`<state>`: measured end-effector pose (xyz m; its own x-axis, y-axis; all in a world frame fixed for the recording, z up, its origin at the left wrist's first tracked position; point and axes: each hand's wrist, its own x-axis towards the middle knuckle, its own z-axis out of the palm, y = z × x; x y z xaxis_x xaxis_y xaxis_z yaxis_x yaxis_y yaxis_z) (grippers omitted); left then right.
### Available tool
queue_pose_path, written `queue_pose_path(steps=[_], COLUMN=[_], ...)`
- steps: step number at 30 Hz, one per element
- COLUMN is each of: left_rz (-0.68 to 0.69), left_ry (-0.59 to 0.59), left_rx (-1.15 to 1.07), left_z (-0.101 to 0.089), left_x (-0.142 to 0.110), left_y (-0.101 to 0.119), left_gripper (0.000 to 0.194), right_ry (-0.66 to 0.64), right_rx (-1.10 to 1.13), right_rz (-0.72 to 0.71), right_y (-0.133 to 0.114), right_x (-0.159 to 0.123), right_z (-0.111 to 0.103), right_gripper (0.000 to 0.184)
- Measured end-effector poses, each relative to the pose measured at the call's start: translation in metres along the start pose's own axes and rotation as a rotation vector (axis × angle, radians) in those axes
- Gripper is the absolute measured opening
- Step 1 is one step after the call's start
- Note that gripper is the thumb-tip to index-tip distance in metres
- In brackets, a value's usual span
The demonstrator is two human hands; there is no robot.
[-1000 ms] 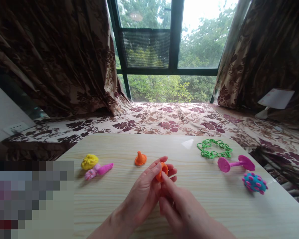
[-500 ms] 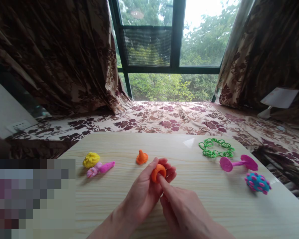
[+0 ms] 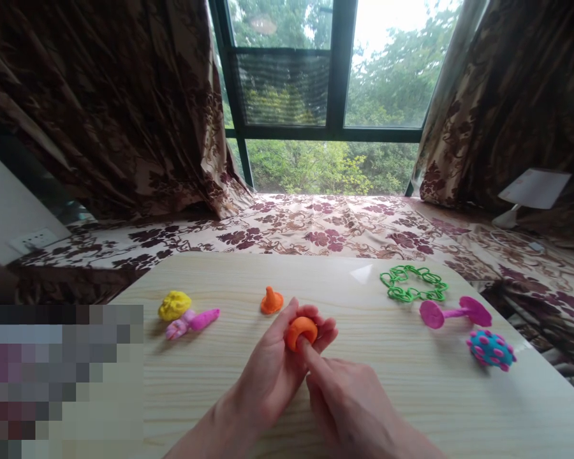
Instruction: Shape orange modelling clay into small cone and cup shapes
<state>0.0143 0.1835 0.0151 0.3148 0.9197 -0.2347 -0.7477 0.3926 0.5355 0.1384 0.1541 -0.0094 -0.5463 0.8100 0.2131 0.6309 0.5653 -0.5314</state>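
Note:
A hollowed, rounded piece of orange modelling clay rests in my left hand, whose thumb and fingers curl around it. My right hand presses its index fingertip into the hollow, and its other fingers are bent in. The inside of the hollow is partly hidden by that finger. Just behind my left hand, on the table, stands a small orange clay cone with a wide brim.
The pale wooden table carries a yellow clay lump beside a pink clay piece at left. To the right lie a green ring chain, a magenta dumbbell shape and a blue piece with pink bumps.
The orange clay in my left hand has tilted and shifted slightly left, showing more of its outer side. My right index finger stays in its hollow.

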Motion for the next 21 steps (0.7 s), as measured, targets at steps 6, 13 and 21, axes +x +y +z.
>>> queue_pose_path(steps=[6, 13, 21], left_rz=[0.017, -0.01, -0.088], left_ry=[-0.094, -0.047, 0.03], left_rx=[0.069, 0.122, 0.017], left_z=[0.003, -0.006, -0.005], left_x=[-0.003, 0.001, 0.002], left_y=[0.004, -0.001, -0.005], left_gripper=[0.026, 0.031, 0.02], right_ry=[-0.004, 0.149, 0.03], right_rx=[0.698, 0.269, -0.005], right_rz=[0.204, 0.06, -0.024], right_y=[-0.003, 0.004, 0.007], right_x=[0.004, 0.001, -0.002], right_z=[-0.015, -0.012, -0.005], right_gripper=[0.035, 0.041, 0.046])
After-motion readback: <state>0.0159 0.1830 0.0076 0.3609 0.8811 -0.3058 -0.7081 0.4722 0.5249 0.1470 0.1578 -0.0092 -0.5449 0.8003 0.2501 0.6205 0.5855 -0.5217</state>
